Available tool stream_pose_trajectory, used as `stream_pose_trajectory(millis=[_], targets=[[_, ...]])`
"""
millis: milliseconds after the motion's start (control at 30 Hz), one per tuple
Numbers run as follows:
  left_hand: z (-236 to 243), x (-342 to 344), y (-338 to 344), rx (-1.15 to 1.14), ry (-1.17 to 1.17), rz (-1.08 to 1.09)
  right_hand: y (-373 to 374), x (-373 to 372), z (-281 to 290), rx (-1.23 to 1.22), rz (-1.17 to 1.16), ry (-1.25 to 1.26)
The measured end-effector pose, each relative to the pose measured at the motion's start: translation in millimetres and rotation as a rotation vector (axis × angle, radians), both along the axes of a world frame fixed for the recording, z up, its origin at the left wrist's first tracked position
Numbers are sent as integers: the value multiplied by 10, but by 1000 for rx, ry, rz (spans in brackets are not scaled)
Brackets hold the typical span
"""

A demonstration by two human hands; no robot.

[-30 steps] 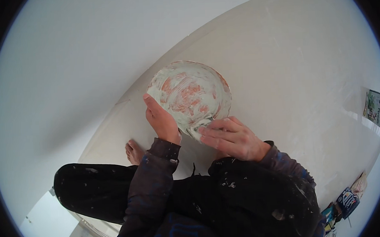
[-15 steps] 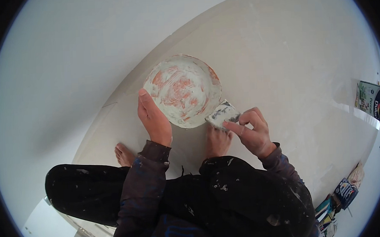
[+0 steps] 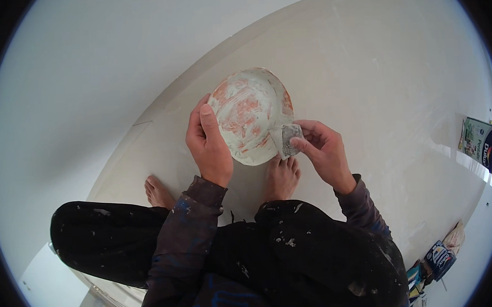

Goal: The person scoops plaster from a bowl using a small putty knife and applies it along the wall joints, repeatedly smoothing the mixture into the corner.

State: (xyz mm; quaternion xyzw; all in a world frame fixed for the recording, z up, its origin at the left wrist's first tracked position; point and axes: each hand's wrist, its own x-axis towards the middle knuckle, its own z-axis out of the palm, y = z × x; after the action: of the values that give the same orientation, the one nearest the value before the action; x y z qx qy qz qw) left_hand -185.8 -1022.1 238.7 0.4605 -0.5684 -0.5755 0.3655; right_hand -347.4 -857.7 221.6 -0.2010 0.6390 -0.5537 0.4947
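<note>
A round shallow dish [image 3: 246, 112], smeared with pale putty over a reddish surface, is held tilted in my left hand [image 3: 209, 147], whose thumb lies over its left rim. My right hand [image 3: 324, 155] pinches a small flat blade-like piece [image 3: 292, 140], crusted grey and white, against the dish's lower right rim. Below the dish is my bare right foot [image 3: 281, 182]; my bare left foot [image 3: 159, 191] is farther left.
Pale floor [image 3: 382, 91] surrounds me, and a white wall [image 3: 75, 79] curves along the upper left. A green-labelled paint container [image 3: 476, 144] stands at the far right. Lower right are a dark blue container [image 3: 439, 259] and several other items.
My right hand has turned the flat piece more upright and moved it up against the dish's rim. My left hand has shifted slightly right, tilting the dish.
</note>
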Motion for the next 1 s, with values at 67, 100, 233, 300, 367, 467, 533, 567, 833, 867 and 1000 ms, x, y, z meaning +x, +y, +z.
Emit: stream_pose_trajectory(millis=[67, 100, 233, 300, 367, 467, 533, 567, 833, 867, 1000], targets=[[-17, 10, 2, 18, 37, 8, 0, -15, -89, -5, 70, 33], [-36, 22, 6, -3, 33, 6, -4, -13, -119, -9, 129, 67], [35, -16, 54, 28, 60, 26, -128, -15, 61, 71, 292, 332], [32, -44, 35, 24, 45, 25, -242, 47, 130, -13, 323, 495], [-8, -40, 7, 17, 28, 22, -339, 127, 158, -130, 310, 603], [-121, -24, -72, 100, -26, 86, -384, 279, 145, -305, 304, 743], [-158, -39, -141, 344, 41, 208, -367, 367, 102, -386, 314, 837], [-143, -78, -166, 421, 60, 254, -370, 376, 91, -421, 303, 824], [62, -213, -303, 783, 127, 308, -435, 163, 105, -599, 347, 815], [46, -191, -317, 779, 127, 310, -452, 125, 120, -656, 380, 817], [-88, -94, -345, 797, 134, 311, -468, 64, 291, -816, 501, 816]])
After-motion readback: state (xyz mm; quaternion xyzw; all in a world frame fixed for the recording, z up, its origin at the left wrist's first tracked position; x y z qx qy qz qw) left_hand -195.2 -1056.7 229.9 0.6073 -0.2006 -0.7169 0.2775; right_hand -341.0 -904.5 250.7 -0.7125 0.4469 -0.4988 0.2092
